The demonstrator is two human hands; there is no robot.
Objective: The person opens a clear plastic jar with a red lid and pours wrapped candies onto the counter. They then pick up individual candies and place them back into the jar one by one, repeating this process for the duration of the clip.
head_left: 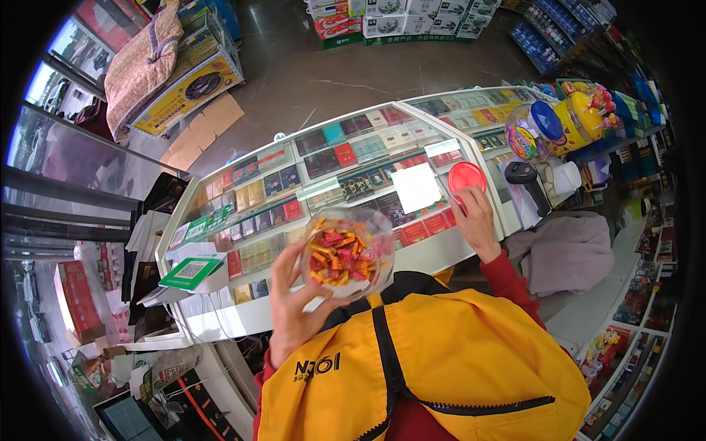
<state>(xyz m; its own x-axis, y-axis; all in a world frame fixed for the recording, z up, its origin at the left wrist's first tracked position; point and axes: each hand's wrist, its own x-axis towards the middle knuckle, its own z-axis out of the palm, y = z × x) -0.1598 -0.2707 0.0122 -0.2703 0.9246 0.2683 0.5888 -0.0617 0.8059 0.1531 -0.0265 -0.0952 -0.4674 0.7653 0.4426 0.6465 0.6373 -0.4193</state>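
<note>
A clear plastic jar [384, 273], its mouth uncovered, is held over the near edge of the counter. Small wrapped candies [341, 253] in orange, yellow and pink fill it. My left hand [296, 303] grips the jar from its left and lower side, thumb and fingers curved round the wall. To the right, my right hand [477, 220] pinches the near edge of a round red lid [466, 176]. The lid lies over the glass top, close to a white frame bar; whether it rests fully on the glass I cannot tell.
Under the glass counter [412, 239] sit rows of small packs. A green payment-code stand [193, 272] is at the left. A black handheld scanner [526, 184] and a yellow candy jar [577, 121] stand at the right. Grey cloth [562, 253] lies beside my right arm.
</note>
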